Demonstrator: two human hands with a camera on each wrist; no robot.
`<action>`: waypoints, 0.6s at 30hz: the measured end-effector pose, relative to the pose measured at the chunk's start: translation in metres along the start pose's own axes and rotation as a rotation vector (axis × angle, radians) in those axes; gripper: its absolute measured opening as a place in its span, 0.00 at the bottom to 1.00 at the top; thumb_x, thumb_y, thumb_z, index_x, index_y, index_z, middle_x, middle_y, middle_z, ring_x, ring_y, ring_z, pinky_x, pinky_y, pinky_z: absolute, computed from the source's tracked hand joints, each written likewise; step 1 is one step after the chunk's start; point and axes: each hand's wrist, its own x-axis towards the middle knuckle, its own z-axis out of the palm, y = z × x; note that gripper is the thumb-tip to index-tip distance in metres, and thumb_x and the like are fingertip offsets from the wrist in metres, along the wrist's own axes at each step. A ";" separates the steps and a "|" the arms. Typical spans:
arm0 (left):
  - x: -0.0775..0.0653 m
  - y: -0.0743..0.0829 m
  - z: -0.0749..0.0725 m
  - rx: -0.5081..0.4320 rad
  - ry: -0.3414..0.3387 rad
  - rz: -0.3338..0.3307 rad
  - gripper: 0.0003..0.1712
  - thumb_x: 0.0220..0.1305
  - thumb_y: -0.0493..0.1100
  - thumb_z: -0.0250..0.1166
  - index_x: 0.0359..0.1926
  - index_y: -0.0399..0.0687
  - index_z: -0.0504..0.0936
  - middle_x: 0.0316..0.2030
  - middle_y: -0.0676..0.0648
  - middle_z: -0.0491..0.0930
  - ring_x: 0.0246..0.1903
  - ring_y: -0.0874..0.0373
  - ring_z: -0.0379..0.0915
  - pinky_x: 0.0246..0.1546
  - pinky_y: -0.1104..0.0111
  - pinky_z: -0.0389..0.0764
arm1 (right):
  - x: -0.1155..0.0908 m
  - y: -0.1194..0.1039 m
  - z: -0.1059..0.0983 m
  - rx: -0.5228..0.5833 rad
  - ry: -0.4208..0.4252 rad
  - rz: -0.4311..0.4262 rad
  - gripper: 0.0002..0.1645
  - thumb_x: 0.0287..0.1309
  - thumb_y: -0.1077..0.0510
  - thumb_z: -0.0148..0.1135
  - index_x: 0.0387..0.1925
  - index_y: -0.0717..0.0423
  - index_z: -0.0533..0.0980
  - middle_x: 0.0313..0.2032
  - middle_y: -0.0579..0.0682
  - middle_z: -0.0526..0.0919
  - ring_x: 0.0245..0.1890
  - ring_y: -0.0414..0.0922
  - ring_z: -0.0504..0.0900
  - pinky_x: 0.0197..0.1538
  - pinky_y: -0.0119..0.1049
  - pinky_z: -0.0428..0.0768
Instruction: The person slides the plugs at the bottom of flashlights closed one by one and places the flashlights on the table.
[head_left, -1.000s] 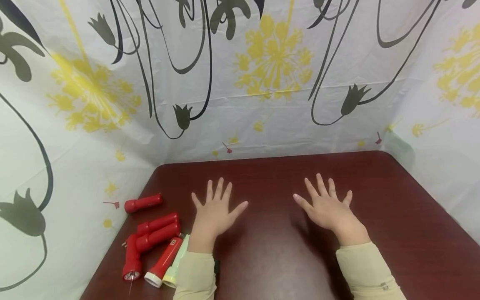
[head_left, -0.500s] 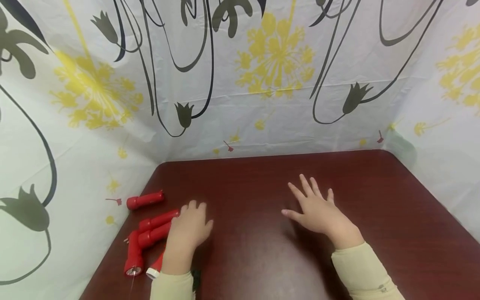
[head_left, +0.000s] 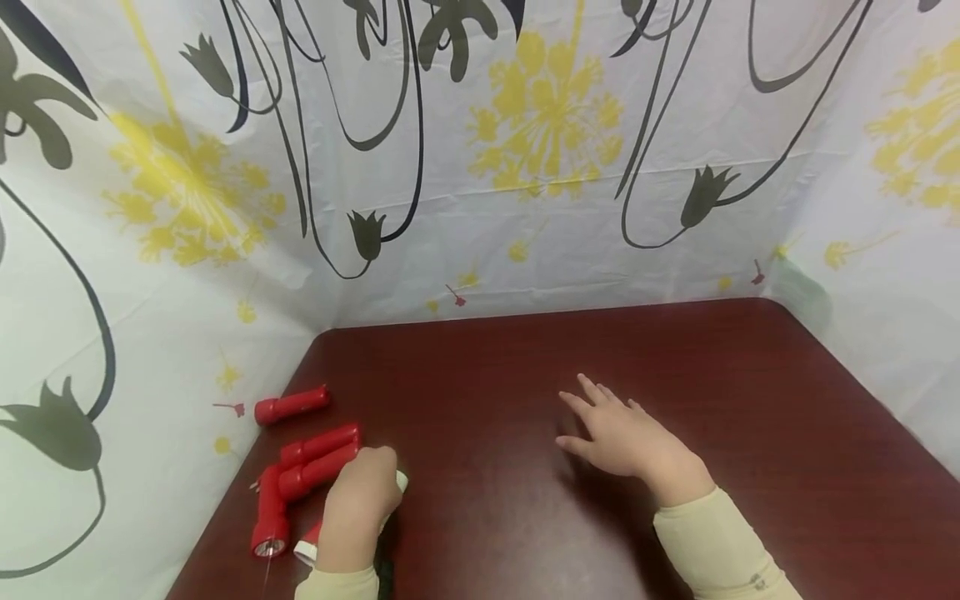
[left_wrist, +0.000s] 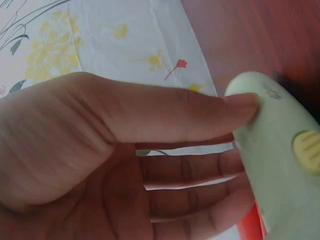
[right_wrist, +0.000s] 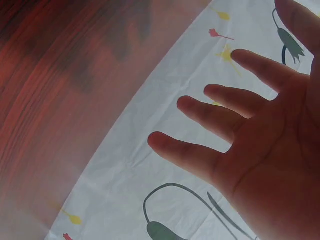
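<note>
My left hand (head_left: pixel 362 498) pinches a pale green flashlight (left_wrist: pixel 272 145) between thumb and curled fingers. That flashlight has a yellow ridged switch (left_wrist: pixel 307 150). In the head view only its pale end (head_left: pixel 402 481) peeks out beside the hand. Under the left wrist lies a red flashlight with a white head (head_left: pixel 306 550), mostly covered. Just left of the hand, two red flashlights lie side by side, the nearer one (head_left: pixel 318 472) and the farther one (head_left: pixel 321 443). Over the right half of the table, my right hand (head_left: pixel 626 442) is spread, holding nothing.
Another red flashlight (head_left: pixel 272 517) points its lens toward me, and one more red flashlight (head_left: pixel 292 406) lies farther back near the left edge. A dark green object (head_left: pixel 386 575) shows partly beside the left sleeve. Patterned white cloth (head_left: pixel 480 250) surrounds the dark red table (head_left: pixel 480 358).
From spread out over the table, my left hand has moved left and toward me and taken hold of the pale green flashlight. The right hand has drifted left and slightly nearer, fingers still extended.
</note>
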 end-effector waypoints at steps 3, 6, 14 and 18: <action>0.006 0.003 0.005 -0.012 -0.016 0.019 0.10 0.49 0.33 0.77 0.29 0.43 0.82 0.22 0.44 0.76 0.21 0.49 0.70 0.25 0.59 0.74 | -0.001 0.001 -0.001 0.004 -0.025 0.007 0.45 0.73 0.35 0.61 0.81 0.52 0.64 0.83 0.66 0.53 0.81 0.70 0.59 0.72 0.78 0.62; 0.014 0.003 0.016 0.007 -0.025 0.057 0.12 0.46 0.33 0.78 0.28 0.43 0.81 0.23 0.45 0.76 0.22 0.49 0.69 0.26 0.56 0.74 | -0.002 0.002 -0.002 0.008 -0.045 0.006 0.45 0.72 0.35 0.62 0.80 0.54 0.65 0.82 0.69 0.54 0.80 0.70 0.61 0.72 0.75 0.65; 0.014 0.019 0.016 -0.005 -0.049 0.197 0.14 0.50 0.32 0.77 0.32 0.42 0.79 0.25 0.45 0.76 0.24 0.50 0.69 0.27 0.59 0.75 | -0.007 0.002 -0.009 0.034 -0.062 0.013 0.46 0.71 0.36 0.64 0.80 0.54 0.65 0.82 0.71 0.53 0.76 0.72 0.68 0.69 0.69 0.73; 0.013 0.026 0.009 -0.036 -0.025 0.240 0.21 0.58 0.34 0.75 0.51 0.38 0.79 0.40 0.40 0.79 0.35 0.47 0.77 0.39 0.52 0.85 | -0.009 0.001 -0.012 0.045 -0.039 -0.005 0.45 0.72 0.37 0.64 0.80 0.53 0.64 0.82 0.70 0.54 0.76 0.70 0.69 0.71 0.67 0.73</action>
